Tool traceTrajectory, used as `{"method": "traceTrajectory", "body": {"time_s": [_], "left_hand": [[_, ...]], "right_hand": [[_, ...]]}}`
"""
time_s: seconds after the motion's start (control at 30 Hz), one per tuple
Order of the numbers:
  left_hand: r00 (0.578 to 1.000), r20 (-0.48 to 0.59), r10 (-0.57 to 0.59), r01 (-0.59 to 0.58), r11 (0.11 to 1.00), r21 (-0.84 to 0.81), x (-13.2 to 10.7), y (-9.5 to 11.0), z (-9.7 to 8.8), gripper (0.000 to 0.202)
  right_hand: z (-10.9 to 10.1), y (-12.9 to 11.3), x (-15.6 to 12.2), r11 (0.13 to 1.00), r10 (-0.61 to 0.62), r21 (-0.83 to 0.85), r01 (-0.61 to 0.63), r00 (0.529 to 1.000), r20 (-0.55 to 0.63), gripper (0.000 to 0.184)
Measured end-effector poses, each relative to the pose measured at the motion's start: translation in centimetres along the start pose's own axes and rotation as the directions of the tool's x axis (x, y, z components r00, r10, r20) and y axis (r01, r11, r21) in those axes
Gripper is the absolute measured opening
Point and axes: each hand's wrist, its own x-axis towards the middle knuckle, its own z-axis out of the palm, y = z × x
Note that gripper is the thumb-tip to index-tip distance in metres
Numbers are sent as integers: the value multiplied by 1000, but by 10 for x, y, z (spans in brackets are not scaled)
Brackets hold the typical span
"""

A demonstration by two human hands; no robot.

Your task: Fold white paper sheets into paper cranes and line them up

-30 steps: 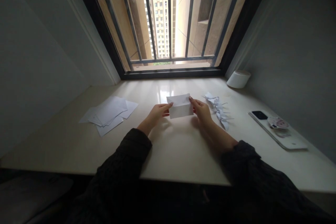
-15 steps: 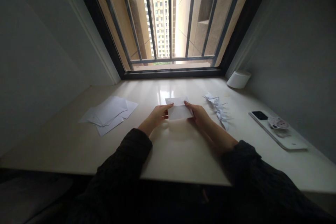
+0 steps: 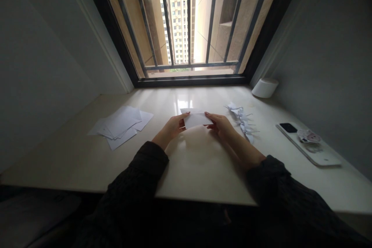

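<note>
A white sheet of paper (image 3: 198,121) is held between my two hands above the white sill, its far part folded or bent. My left hand (image 3: 176,124) pinches its left side, thumb on top and fingers beneath. On the opposite side my right hand (image 3: 218,124) grips the paper the same way, its thumb on the upper face. Just right of that hand, several folded paper cranes (image 3: 241,119) lie in a row. A loose stack of white paper sheets (image 3: 123,121) spreads out to the left.
A white phone (image 3: 310,147) with a round decorated grip lies at the right. By the window's right corner stands a white cylindrical object (image 3: 265,87). A dark-framed window (image 3: 192,81) with bars rises behind the sill (image 3: 200,174), whose front edge is near me.
The paper has tilted between my hands, so its near part looks shorter. Both thumbs have shifted slightly; the things lying on the sill stay where they were.
</note>
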Motion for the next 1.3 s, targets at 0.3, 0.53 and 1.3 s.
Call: {"method": "traceTrajectory", "body": {"time_s": [0.3,0.53,1.3], "left_hand": [[998,63,4,-10,995,97,-3,0,3,37],[995,95,7,-21,989,144,-3,-4,5,40],[995,-95,41,-42,999,-17,0,5,-5,38]], "right_hand": [[3,-7,-4,994,63,94,-64,998,13,33],[6,-7,-5,980,139,136,-144,989,45,30],[-3,-5,-1,986,101,136,-98,995,-13,32]]}}
